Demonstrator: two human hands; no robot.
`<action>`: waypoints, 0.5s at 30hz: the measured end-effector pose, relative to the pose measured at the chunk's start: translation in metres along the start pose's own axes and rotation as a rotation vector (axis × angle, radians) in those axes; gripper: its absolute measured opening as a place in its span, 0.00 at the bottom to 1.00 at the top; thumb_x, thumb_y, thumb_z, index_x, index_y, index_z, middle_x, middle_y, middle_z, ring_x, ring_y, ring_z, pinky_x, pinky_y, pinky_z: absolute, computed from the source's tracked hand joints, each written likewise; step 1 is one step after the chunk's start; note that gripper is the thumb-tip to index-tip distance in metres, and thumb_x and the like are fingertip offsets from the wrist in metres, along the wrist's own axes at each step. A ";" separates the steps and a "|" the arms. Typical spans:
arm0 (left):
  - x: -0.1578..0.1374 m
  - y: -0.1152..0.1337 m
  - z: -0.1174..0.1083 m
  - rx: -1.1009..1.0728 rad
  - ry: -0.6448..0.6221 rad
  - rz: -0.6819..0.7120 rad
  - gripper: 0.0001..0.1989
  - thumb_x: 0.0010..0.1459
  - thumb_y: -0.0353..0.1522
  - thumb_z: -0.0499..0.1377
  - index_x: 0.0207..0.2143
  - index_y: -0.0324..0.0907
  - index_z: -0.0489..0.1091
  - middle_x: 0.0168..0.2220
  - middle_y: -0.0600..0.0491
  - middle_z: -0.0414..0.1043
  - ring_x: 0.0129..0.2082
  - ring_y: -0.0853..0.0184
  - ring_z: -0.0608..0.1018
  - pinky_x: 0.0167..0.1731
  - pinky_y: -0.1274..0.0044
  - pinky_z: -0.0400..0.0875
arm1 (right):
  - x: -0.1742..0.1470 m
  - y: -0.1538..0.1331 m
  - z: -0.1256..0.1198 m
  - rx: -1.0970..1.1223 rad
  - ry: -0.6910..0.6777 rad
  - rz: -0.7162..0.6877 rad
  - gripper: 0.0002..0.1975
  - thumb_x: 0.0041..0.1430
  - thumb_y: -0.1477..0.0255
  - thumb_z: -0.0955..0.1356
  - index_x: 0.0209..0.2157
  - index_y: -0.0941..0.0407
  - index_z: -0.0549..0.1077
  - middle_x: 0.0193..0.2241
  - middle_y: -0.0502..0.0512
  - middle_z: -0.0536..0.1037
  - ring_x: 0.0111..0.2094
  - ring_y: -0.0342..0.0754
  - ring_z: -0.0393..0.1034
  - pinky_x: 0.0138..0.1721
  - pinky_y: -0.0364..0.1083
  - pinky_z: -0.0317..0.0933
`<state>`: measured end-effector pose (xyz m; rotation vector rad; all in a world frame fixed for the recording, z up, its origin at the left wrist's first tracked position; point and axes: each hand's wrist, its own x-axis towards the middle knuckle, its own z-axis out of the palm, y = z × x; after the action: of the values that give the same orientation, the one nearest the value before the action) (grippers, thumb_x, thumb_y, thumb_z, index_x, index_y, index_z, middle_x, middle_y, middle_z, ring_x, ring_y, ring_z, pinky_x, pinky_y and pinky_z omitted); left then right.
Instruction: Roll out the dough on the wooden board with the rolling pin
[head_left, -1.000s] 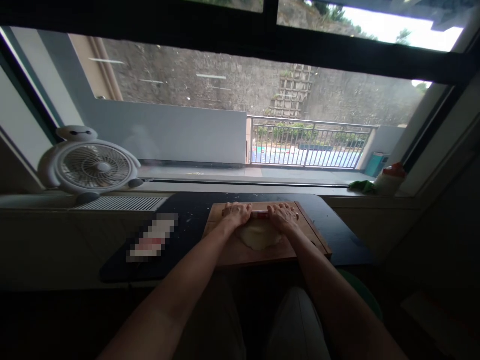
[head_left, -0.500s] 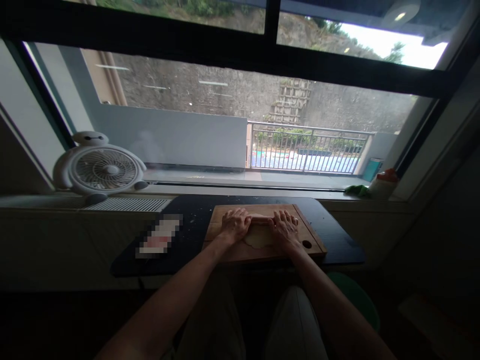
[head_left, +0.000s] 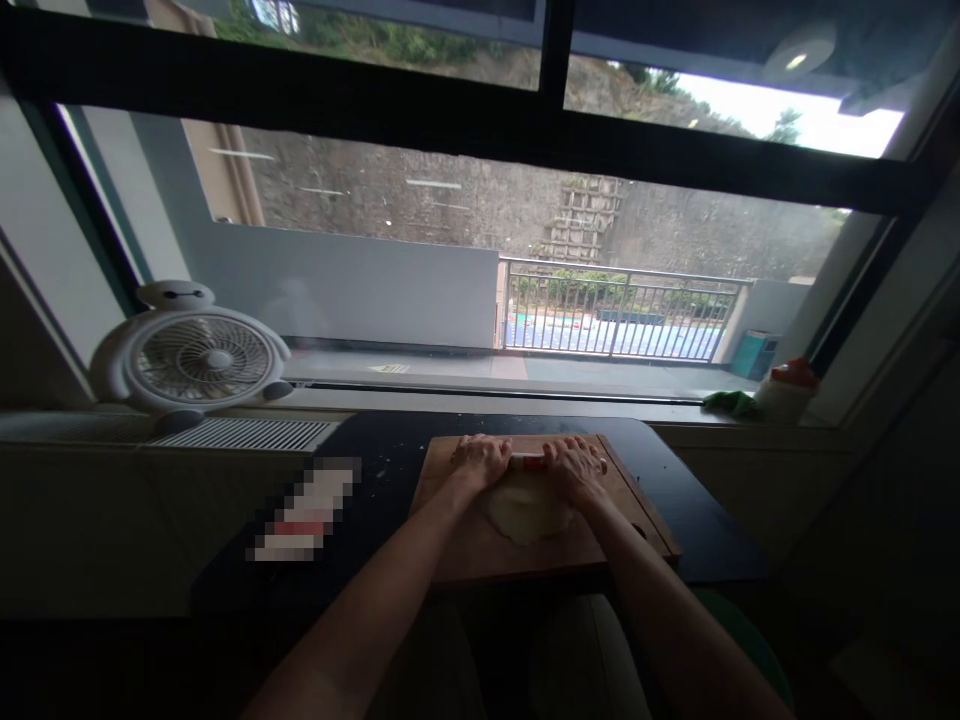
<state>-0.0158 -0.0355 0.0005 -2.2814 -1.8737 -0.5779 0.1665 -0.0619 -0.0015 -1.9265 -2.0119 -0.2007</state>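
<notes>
A rolling pin [head_left: 528,462] lies crosswise near the far edge of a wooden board [head_left: 469,555]. My left hand [head_left: 484,460] is closed over its left part, and my right hand [head_left: 576,470] over its right part, so only a short middle stretch and the right tip show. A flat, pale sheet of dough [head_left: 525,518] is spread on the board on my side of the pin. My right wrist and forearm pass over its right edge.
The board rests on a black table [head_left: 367,540], with a blurred-out item [head_left: 307,510] at its left. On the sill stand a white fan [head_left: 202,360], a green cloth [head_left: 731,403] and a white bottle with an orange top [head_left: 787,390]. Something green [head_left: 742,630] is below right.
Both hands have pushed the rolling pin away from me towards the board's far edge, and more of the dough shows. The camera view has tilted up slightly.
</notes>
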 end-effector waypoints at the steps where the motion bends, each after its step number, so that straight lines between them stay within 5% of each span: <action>1: 0.005 0.000 0.002 0.006 -0.008 -0.020 0.22 0.62 0.41 0.44 0.34 0.41 0.74 0.36 0.46 0.77 0.39 0.59 0.76 0.43 0.68 0.64 | 0.005 0.000 0.000 -0.004 -0.014 0.005 0.22 0.66 0.61 0.52 0.43 0.54 0.73 0.49 0.59 0.70 0.53 0.53 0.57 0.54 0.54 0.45; 7: 0.008 0.002 0.001 0.001 -0.036 -0.022 0.23 0.62 0.42 0.44 0.34 0.41 0.74 0.37 0.47 0.77 0.39 0.59 0.76 0.43 0.69 0.64 | 0.008 -0.002 0.002 0.003 0.013 0.012 0.22 0.66 0.62 0.53 0.40 0.56 0.74 0.45 0.60 0.73 0.50 0.52 0.60 0.52 0.50 0.46; 15: -0.053 -0.002 -0.019 -0.076 0.063 0.194 0.18 0.62 0.39 0.46 0.47 0.44 0.69 0.51 0.50 0.71 0.52 0.62 0.69 0.55 0.71 0.56 | -0.054 0.003 -0.015 0.014 0.126 -0.101 0.19 0.66 0.62 0.54 0.40 0.53 0.71 0.45 0.55 0.72 0.47 0.49 0.62 0.50 0.48 0.49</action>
<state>-0.0294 -0.0902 -0.0021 -2.4255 -1.6053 -0.6935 0.1729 -0.1175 -0.0065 -1.7590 -2.0232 -0.3241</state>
